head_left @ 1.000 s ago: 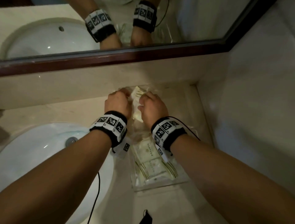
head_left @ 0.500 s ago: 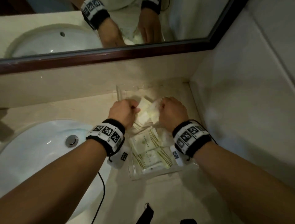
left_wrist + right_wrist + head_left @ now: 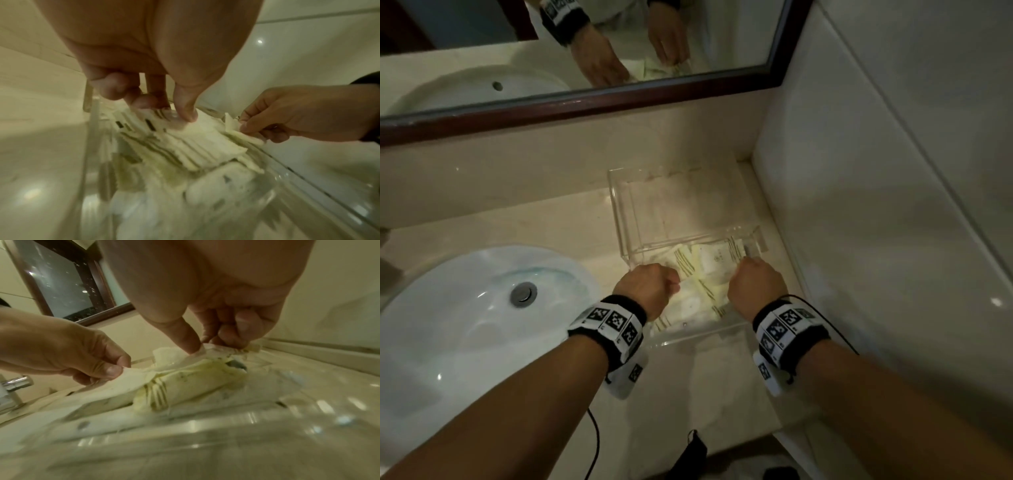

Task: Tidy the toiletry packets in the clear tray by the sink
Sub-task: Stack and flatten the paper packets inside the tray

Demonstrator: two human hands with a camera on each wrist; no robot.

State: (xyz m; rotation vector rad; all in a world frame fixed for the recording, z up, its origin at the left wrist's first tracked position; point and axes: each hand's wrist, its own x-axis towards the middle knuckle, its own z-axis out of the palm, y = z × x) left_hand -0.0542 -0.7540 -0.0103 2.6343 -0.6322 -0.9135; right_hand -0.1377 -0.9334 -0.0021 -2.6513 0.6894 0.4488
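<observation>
Cream paper packets (image 3: 195,142) sit pinched at both ends: the left hand (image 3: 650,287) nips the near-sink edge of the top packet between thumb and fingers, and the right hand (image 3: 755,286) nips the opposite edge the same way. They lie heaped and overlapping in the front half of the clear tray (image 3: 619,212); its back half looks bare. I'd judge this the squaring-up step, with the next move calling for both hands to draw the packets flat and line up their edges. Pale stone counter (image 3: 517,222) carries the tray, beside a white basin (image 3: 448,325), tucked into the corner under a dark-framed mirror (image 3: 585,106).
</observation>
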